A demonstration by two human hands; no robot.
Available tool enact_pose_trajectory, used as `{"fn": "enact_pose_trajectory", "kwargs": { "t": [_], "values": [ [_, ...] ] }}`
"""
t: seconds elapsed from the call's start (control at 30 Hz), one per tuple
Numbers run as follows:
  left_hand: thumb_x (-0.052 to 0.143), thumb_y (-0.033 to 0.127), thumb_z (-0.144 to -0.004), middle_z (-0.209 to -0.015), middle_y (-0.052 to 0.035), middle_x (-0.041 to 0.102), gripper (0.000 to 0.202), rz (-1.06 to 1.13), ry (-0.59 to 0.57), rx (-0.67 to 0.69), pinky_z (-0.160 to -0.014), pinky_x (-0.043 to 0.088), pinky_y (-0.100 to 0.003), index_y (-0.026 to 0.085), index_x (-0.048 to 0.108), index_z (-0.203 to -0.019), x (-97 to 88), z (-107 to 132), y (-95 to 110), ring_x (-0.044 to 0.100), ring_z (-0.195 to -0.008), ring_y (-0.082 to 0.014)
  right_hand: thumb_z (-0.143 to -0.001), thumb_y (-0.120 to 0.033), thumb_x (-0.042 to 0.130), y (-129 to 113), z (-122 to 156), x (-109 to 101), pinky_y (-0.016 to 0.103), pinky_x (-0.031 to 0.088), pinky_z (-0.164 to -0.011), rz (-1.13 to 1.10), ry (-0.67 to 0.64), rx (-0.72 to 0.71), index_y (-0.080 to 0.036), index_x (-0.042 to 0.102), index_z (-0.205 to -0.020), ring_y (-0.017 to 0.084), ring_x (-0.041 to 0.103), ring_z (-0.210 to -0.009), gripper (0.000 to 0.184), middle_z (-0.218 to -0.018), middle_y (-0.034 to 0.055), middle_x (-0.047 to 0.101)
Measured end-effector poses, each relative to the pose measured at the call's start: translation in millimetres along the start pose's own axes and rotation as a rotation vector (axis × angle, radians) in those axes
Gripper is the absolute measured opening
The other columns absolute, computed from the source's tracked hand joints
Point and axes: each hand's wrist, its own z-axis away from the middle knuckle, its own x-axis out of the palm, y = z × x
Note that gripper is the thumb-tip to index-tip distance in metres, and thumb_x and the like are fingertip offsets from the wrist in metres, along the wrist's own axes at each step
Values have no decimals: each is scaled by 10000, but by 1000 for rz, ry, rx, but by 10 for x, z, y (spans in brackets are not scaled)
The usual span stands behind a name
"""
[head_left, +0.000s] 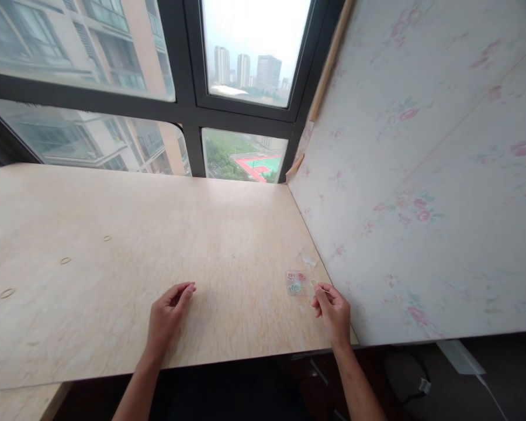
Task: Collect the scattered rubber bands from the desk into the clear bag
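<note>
My right hand (331, 307) pinches a thin yellow rubber band (314, 282) between thumb and forefinger, over the right part of a small clear plastic box (307, 290). Red and green bands (295, 287) show through the left part of the box. Above the pale marbled ledge, my left hand (169, 311) is closed, thumb against forefinger, with nothing visible in it. Farther left lie three more yellow bands, spaced apart in a slanting row: a near band (7, 293), a middle band (65, 261) and a far band (107, 238).
A crumpled clear plastic piece (308, 261) lies just behind the box. The floral wall (403, 204) bounds the ledge (228, 245) on the right, and dark-framed windows (188, 88) stand along the back. Below the front edge at right are a cable (493, 397) and dark floor.
</note>
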Motion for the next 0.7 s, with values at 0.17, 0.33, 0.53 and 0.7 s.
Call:
{"fn": "enact_pose_trajectory", "kwargs": {
  "t": [0.17,0.33,0.53,0.7],
  "values": [
    [613,510,-743,-907,-67,725,382,-1,0,-12,-817,542,-373,178,688,-916,9,-4,-18,669,-883,-253,-756,-521,621,51,-1,3,189,332,-340,107,-35,10,-154,601,-861,86,427,-365,382,-499,-34,549],
    [620,512,-735,-897,-60,726,384,-15,5,-30,-811,542,-345,177,690,-908,15,-9,-17,669,-884,-245,-779,-542,570,90,-18,-15,190,326,-331,212,-92,3,-159,610,-908,90,425,-339,407,-496,-28,562],
    [607,510,-750,-907,-66,726,381,-27,6,-8,-809,544,-357,176,690,-915,18,-7,-19,671,-879,-250,-790,-578,552,92,-39,-26,200,332,-337,282,-126,-41,-163,614,-909,99,426,-339,435,-491,-23,562],
    [610,501,-755,-909,-72,726,369,-40,9,10,-798,547,-338,176,694,-908,15,-16,-56,673,-873,-244,-795,-573,558,62,-28,-39,199,348,-350,279,-113,-48,-155,615,-949,101,424,-368,450,-498,-30,549]
  ]
}}
